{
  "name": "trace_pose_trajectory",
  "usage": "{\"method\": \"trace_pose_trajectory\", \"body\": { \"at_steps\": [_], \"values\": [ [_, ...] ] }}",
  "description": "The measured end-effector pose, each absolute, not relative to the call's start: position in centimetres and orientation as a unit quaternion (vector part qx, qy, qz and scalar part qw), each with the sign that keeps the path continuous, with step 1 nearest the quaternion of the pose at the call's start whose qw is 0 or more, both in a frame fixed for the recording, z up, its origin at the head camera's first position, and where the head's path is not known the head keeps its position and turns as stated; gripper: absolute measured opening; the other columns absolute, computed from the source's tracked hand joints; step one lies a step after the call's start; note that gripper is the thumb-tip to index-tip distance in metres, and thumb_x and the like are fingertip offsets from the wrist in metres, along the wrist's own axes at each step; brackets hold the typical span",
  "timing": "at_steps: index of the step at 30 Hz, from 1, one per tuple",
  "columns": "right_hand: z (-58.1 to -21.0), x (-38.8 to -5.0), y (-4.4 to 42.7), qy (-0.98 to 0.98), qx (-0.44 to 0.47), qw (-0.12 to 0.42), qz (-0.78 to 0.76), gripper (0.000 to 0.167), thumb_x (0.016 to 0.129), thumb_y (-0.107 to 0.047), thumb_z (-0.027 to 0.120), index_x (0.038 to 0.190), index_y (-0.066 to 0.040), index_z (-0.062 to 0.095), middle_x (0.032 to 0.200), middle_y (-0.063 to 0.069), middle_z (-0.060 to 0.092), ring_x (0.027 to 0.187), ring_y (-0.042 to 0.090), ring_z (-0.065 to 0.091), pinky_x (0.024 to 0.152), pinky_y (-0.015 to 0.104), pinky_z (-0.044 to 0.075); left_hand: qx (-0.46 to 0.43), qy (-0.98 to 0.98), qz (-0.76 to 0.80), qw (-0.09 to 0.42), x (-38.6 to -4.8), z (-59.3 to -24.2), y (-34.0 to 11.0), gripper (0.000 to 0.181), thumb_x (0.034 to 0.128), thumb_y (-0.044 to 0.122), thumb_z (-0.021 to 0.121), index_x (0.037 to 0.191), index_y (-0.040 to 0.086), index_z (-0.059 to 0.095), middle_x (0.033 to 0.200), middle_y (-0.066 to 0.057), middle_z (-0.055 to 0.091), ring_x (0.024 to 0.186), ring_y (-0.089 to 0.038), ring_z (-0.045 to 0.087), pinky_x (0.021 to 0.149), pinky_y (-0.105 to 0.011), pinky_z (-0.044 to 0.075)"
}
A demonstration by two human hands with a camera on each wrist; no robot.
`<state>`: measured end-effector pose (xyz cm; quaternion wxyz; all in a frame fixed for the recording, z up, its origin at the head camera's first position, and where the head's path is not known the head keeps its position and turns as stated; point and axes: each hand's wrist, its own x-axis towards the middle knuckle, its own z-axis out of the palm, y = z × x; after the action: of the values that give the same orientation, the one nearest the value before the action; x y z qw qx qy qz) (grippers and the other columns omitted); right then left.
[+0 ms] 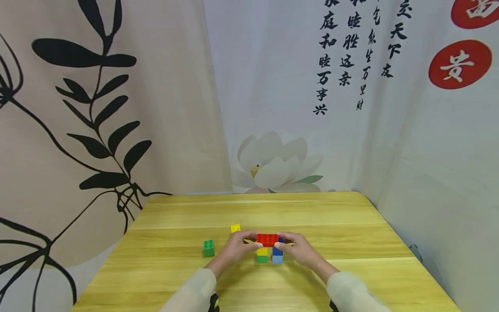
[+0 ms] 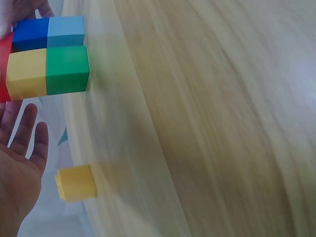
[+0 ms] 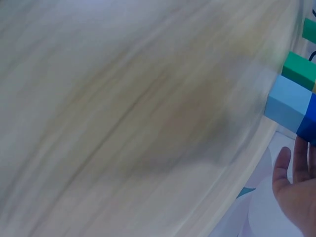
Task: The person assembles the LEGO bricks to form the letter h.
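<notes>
Pinching one end each, the left hand (image 1: 236, 249) and right hand (image 1: 301, 250) hold the red brick (image 1: 267, 240) between them. Its long side runs like the far edge of the table (image 1: 312, 212), over the yellow-green stack (image 1: 262, 255) and blue stack (image 1: 277, 255).

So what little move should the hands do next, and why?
I think the right hand could nudge the blue stack slightly toward the yellow-and-green stack. The red block is held over both, but the blue stack pokes out past its right end, and a gap shows between the stacks.
</notes>
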<state>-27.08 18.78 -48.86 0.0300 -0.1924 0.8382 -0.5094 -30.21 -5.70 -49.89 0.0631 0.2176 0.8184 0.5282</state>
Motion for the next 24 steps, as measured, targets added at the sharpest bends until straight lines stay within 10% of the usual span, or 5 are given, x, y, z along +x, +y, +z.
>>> {"method": "trace_pose_trajectory", "body": {
  "at_steps": [24],
  "values": [
    [-49.7, -28.0, 17.0, 0.845, -0.169, 0.039, -0.506, 0.049, 0.096, -0.035, 0.066, 0.135, -0.004, 0.060, 0.122, 0.011, 0.065, 0.103, 0.026, 0.060, 0.080, 0.042, 0.054, 0.206, 0.825, 0.521, 0.074, -30.1, -49.5, -7.9, 0.035, 0.0903, 0.037, 0.073, 0.118, 0.016, 0.072, 0.106, 0.001, 0.067, 0.095, -0.020, 0.060, 0.081, -0.036, 0.053]
  ]
}}
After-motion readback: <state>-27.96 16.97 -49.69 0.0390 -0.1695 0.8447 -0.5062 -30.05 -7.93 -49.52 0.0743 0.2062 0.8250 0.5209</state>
